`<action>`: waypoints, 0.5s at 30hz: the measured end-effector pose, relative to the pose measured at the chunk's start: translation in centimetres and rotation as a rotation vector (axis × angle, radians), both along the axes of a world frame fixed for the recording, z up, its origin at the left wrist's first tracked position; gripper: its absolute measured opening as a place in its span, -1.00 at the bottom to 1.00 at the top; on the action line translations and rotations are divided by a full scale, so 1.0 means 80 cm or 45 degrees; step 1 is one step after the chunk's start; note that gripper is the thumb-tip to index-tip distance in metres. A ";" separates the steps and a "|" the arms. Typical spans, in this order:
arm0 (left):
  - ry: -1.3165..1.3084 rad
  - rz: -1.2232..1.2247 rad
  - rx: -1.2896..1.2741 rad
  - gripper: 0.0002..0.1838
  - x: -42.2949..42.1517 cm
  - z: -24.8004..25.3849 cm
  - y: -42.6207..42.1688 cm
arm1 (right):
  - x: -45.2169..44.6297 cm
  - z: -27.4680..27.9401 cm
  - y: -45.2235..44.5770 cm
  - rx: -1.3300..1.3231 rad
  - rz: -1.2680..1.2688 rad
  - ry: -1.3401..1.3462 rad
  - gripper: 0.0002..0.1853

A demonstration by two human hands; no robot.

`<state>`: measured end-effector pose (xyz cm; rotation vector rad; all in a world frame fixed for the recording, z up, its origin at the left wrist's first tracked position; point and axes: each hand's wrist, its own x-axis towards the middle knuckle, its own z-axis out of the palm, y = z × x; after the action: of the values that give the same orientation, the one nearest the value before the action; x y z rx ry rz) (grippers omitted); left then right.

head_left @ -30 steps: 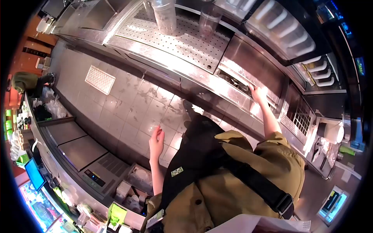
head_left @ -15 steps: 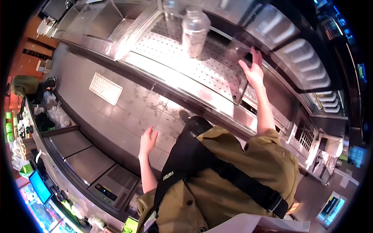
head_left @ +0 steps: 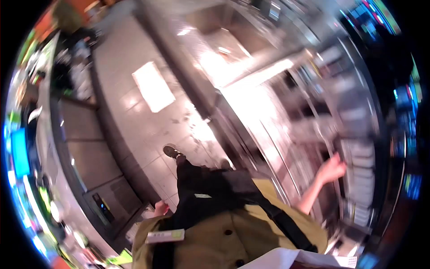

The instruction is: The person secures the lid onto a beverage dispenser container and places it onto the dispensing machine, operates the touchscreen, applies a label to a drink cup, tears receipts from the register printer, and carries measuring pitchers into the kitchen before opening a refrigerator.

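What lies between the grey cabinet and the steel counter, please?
In the head view, tiled floor lies there, with a bright panel and a dark shoe on it.

Steel counter (head_left: pixel 255 107): washed out by glare
Floor panel (head_left: pixel 153 87): bleached white
White containers (head_left: pixel 360 179): smeared by motion blur
Frame edges: bowed, ringed in black

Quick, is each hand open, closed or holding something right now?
Left hand: low by the body, too small to tell.
Right hand: blurred, so grip can't be told.
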<state>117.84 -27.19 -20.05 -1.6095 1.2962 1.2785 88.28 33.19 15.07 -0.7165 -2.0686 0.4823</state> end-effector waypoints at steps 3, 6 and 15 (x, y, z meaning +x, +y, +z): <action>-0.126 -0.292 -0.103 -0.85 0.001 -0.010 -0.081 | -0.044 -0.033 -0.098 0.190 0.139 0.584 -0.70; 0.085 -0.444 -0.304 -0.82 -0.108 -0.034 -0.191 | -0.159 -0.034 -0.310 -0.017 0.623 0.404 -0.69; 1.535 -0.361 -0.598 -0.66 -0.503 0.172 -0.386 | -0.389 0.002 -0.727 -0.011 1.486 -0.169 -0.72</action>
<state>77.63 -58.03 -6.27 -0.7392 2.5712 1.9200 57.17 -24.98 15.24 0.5699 -2.4479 1.0781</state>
